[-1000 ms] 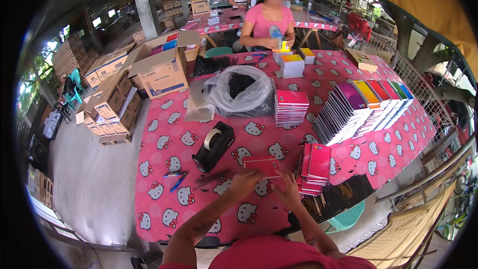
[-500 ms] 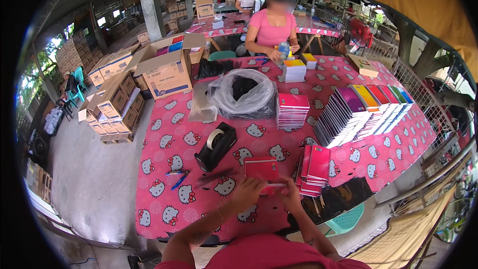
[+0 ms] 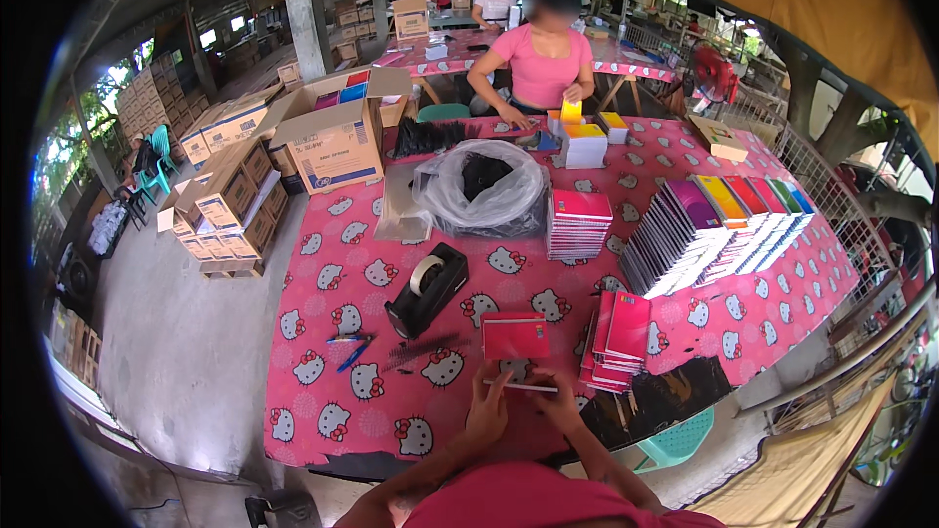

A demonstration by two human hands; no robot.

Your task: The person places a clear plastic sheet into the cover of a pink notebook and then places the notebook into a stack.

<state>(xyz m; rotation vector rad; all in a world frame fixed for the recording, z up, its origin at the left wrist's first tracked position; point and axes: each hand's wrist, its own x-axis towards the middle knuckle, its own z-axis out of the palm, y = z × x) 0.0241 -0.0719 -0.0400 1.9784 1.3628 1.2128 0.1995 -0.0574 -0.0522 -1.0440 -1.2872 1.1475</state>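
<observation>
My left hand (image 3: 487, 409) and my right hand (image 3: 560, 403) grip the two ends of a thin notebook (image 3: 520, 387), seen edge-on as a pale strip. Just beyond it a red notebook (image 3: 515, 336) lies flat on the table. To the right of my hands leans an uneven stack of red spiral notebooks (image 3: 624, 328). A black tape dispenser (image 3: 427, 290) with a roll of tape stands to the left. Close by are blue pens (image 3: 354, 353) and some loose black spiral binding coils (image 3: 423, 352).
The table has a pink patterned cover (image 3: 323, 420). Farther back are a clear plastic bag (image 3: 479, 186), a red notebook pile (image 3: 579, 224) and coloured notebook stacks (image 3: 675, 235). Across the table a person (image 3: 541, 64) handles yellow notebooks. Cartons (image 3: 333, 147) stand left; a green stool (image 3: 675, 440) sits low right.
Both hands have drawn slightly toward me, off the flat red notebook, with the thin notebook held edge-on. The person opposite has put down a bottle-like object and now touches a yellow notebook.
</observation>
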